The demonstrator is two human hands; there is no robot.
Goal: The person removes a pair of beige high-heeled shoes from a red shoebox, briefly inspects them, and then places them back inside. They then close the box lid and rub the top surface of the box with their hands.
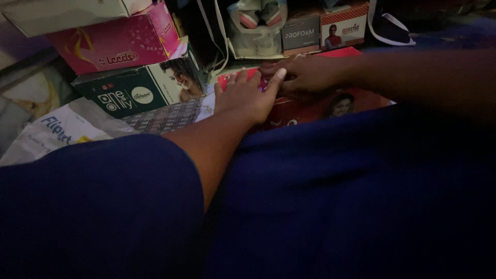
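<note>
Nearest the camera, dark blue cloth [336,206] is filling the whole lower half of the view, lying in broad folds over the person's lap and covering the surface below, so what is underneath cannot be told. The light is dim.

Two bare forearms are crossing above the cloth. The left hand [248,95] is lying palm down with its fingers stretched out and slightly spread, pressing flat on the red box [315,106] and closing on nothing. The right hand [297,77] is reaching in from the right, just beyond the left one and touching it; its fingers are curling at the box's far edge, but whether they are gripping it cannot be told. The red box is lying flat beyond the cloth, its near edge tucked behind the fold, a printed portrait showing on its top.

To the left, one white plastic mailer bag [57,132] is lying beside the cloth. Behind it three boxes are sitting in a leaning stack: a dark green box [129,93] at the bottom, a pink box [119,44] on it, and a pale box [62,13] on top.

Farthest back, two small boxes are standing side by side, a grey box [300,33] and a red and white box [345,26], next to one clear bag holding shoes [258,23].
</note>
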